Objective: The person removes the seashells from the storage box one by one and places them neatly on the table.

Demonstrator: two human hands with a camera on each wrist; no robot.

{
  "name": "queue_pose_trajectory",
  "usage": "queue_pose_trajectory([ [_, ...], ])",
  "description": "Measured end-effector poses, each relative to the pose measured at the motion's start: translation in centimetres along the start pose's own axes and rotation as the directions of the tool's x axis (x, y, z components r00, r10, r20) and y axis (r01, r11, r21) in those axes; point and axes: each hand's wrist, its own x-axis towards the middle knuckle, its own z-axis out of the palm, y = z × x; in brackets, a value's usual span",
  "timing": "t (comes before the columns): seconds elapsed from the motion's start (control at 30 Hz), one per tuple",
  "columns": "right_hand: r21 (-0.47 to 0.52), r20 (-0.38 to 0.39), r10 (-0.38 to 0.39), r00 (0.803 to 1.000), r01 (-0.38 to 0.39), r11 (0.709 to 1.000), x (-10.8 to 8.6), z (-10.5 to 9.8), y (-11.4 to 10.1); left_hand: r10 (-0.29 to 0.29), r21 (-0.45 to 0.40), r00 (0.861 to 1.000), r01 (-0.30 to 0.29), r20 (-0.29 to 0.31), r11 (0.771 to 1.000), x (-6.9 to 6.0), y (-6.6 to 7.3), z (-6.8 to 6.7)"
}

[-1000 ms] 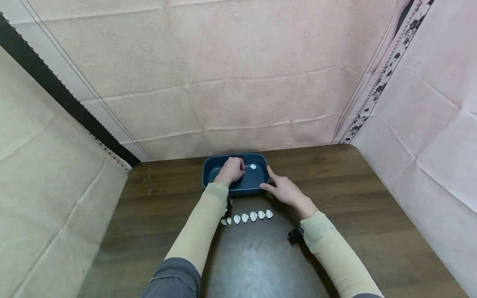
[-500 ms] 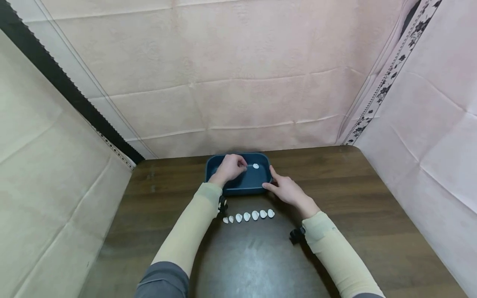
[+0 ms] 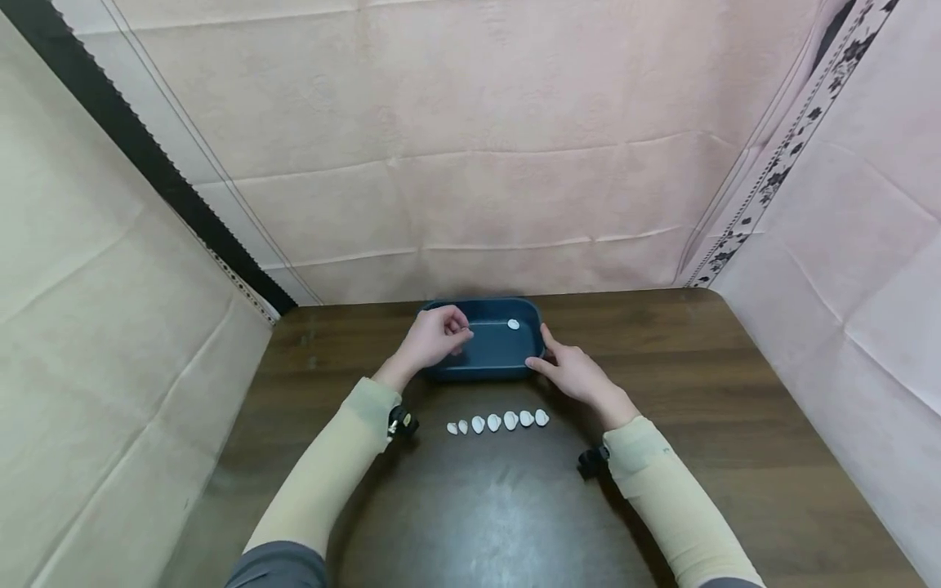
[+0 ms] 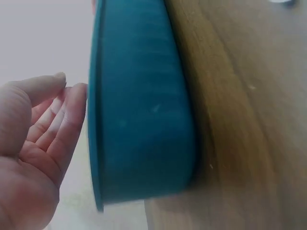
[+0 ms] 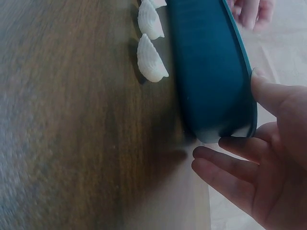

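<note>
A teal plastic tray [image 3: 494,376] stands near the table's back edge, with one small white seashell [image 3: 513,324] inside towards the far right. Over the tray's left end hovers my left hand [image 3: 434,336], fingers loosely bent. In the left wrist view nothing shows between its thumb and fingers [image 4: 72,110]. My right hand [image 3: 578,376] holds the tray's right end: the right wrist view has its thumb [image 5: 271,93] at the long rim and fingers against the short side. Several white ribbed seashells [image 3: 494,422] form a row on the table in front of the tray.
The brown wooden table [image 3: 632,327] has a rounded back right corner. Pale cloth [image 3: 470,204] hangs behind it and on both sides. A small black camera is strapped to each wrist.
My left hand has drawn back leftwards from the tray's middle to its left end. The right hand keeps its hold, and the row of seashells looks the same.
</note>
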Motion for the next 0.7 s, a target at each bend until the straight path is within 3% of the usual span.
queue_pose_trajectory([
  [0.23, 0.006, -0.007, -0.009, 1.0, 0.009, 1.0, 0.2, 0.1, 0.0, 0.022, -0.046, 0.997, -0.019, 0.07, 0.999, -3.5, -0.5, -1.9],
  [0.5, 0.008, 0.002, -0.017, 1.0, 0.017, 1.0, 0.3, 0.2, -0.1, -0.009, -0.135, 0.989, 0.029, 0.145, 0.99, -6.4, -0.6, -2.3],
  [0.7, 0.001, 0.009, -0.021, 1.0, 0.021, 1.0, 0.4, 0.3, 0.0, -0.019, -0.052, 0.992, 0.026, 0.128, 0.998, -7.8, -1.1, -2.6],
])
